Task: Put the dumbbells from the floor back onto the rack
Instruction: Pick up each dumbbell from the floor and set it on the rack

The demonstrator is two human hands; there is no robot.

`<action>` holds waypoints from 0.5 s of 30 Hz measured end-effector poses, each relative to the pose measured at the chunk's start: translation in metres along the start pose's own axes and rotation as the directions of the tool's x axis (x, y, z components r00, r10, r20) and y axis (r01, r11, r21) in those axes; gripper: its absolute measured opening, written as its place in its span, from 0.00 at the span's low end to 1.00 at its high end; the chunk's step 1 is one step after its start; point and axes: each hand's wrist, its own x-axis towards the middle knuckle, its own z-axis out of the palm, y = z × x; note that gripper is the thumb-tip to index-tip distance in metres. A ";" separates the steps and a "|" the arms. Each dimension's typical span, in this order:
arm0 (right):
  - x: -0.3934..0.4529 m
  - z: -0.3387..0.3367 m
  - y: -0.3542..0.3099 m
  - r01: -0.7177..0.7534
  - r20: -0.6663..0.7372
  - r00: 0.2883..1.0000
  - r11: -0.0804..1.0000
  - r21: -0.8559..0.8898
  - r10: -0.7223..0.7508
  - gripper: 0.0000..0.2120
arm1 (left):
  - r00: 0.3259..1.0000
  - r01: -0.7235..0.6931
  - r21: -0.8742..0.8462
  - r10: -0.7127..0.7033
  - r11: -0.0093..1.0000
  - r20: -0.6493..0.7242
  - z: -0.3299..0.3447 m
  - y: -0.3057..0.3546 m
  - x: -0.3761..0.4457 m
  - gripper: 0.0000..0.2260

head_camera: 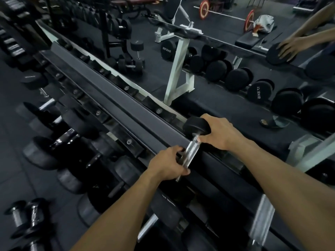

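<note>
A black dumbbell [194, 127] with a knurled steel handle lies across the top tier of the dumbbell rack [112, 104], against a wall mirror. My left hand [167, 164] grips the near end of its handle and hides the near head. My right hand [218, 132] holds the far round head, fingers curled over it. On the floor at the lower left stand small dumbbells [27, 216] with chrome handles.
The rack's lower tiers hold several black dumbbells [76, 127]. The mirror shows a reflected hand on a dumbbell [288, 48], a white rack frame [179, 69], a bench and a red-plated barbell [204, 9]. Dark rubber floor [10, 169] lies to the left.
</note>
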 end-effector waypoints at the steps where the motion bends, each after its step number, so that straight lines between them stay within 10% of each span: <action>1: -0.001 0.000 0.000 -0.010 -0.005 1.000 1.000 -0.001 0.010 0.20 | 1.000 0.005 0.013 -0.005 1.000 -0.015 0.000 0.000 -0.001 0.32; 15: -0.002 0.003 -0.073 -0.013 -0.094 0.996 0.990 -0.141 -0.001 0.27 | 0.980 -0.064 0.090 0.079 0.994 -0.183 -0.041 -0.033 -0.057 0.24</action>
